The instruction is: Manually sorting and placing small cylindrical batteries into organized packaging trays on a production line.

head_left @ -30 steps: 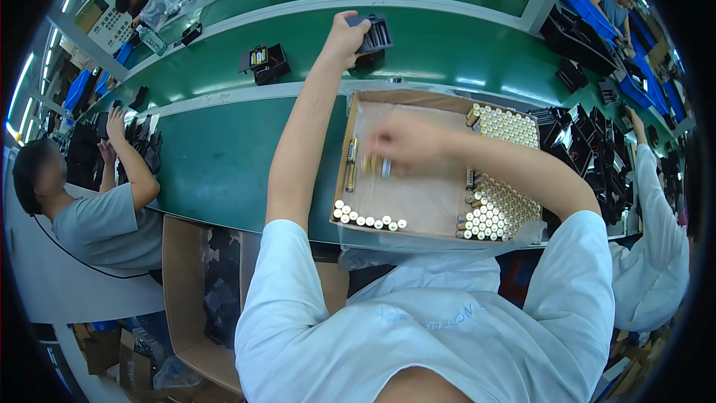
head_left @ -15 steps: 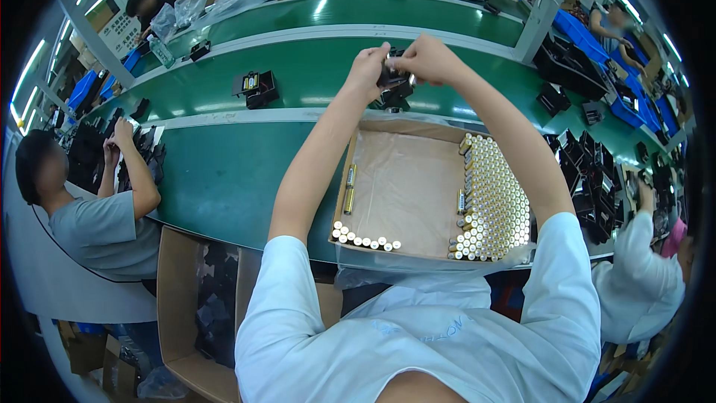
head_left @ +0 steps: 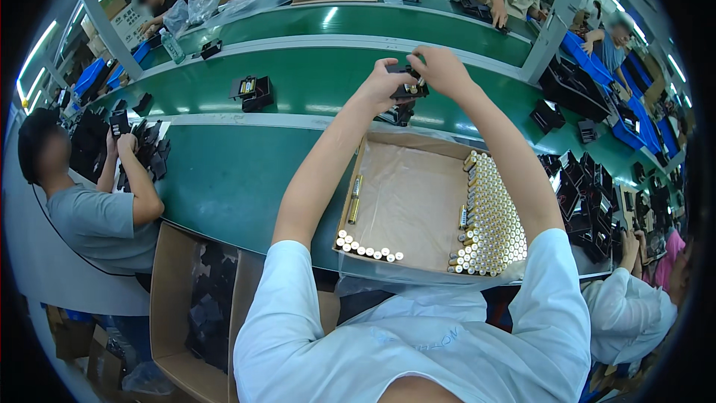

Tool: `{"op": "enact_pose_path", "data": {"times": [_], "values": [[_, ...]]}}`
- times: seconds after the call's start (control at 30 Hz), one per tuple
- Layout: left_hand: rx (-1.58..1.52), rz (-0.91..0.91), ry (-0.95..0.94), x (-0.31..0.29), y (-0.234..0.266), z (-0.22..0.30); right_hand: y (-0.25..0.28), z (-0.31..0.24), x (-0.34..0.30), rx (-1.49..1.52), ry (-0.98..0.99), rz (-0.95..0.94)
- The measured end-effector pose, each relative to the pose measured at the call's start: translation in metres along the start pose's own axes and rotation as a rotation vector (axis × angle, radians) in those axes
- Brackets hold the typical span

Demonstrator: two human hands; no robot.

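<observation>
Beyond the carton, my left hand grips a small black plastic case with silvery battery ends showing in it. My right hand is at the case's far right side, fingers bent and pinched together; whatever they hold is too small to make out. Just below, another black case rests on the green bench, partly covered by the held one. Between my forearms lies a shallow cardboard carton lined with brown paper. Many upright gold batteries fill its right side; several more batteries line its lower left corner.
An open black case with batteries lies on the far belt to the left. Black cases are piled at my right. A co-worker sits at left, others across and at right. A tall carton of black parts stands below left.
My right hand has shifted a little right and up from over the case, exposing more of it. The whole view has tilted slightly. The left co-worker has lifted a black part.
</observation>
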State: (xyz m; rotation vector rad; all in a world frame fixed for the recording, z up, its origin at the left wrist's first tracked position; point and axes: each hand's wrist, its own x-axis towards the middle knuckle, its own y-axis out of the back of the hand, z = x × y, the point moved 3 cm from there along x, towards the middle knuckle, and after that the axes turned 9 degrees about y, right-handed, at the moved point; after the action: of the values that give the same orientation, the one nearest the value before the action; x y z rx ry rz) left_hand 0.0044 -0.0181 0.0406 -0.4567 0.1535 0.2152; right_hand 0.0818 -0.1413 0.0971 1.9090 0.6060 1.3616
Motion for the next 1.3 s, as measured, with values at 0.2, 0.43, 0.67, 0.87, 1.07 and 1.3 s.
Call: {"op": "enact_pose_path", "data": {"times": [0.2,0.43,0.67,0.87,1.07,1.3], "values": [[0.113,0.002,-0.034,0.003,0.011,0.004,0.006,-0.005,0.009,0.094,-0.520,-0.396],[0.275,0.073,-0.036,0.008,0.014,0.000,-0.013,0.011,-0.019,0.527,-0.807,-0.518],[0.204,0.203,-0.055,0.040,0.049,-0.002,-0.019,-0.061,-0.030,-0.507,0.470,0.127],[0.272,0.240,-0.111,0.033,0.048,-0.007,-0.038,-0.074,-0.034,-0.779,0.573,-0.070],[0.392,0.235,-0.138,0.041,0.055,-0.006,-0.051,-0.076,-0.026,-0.845,0.639,-0.094],[0.519,0.396,-0.256,0.011,0.047,0.013,-0.046,-0.091,-0.027,-0.558,0.527,-0.216]]}}
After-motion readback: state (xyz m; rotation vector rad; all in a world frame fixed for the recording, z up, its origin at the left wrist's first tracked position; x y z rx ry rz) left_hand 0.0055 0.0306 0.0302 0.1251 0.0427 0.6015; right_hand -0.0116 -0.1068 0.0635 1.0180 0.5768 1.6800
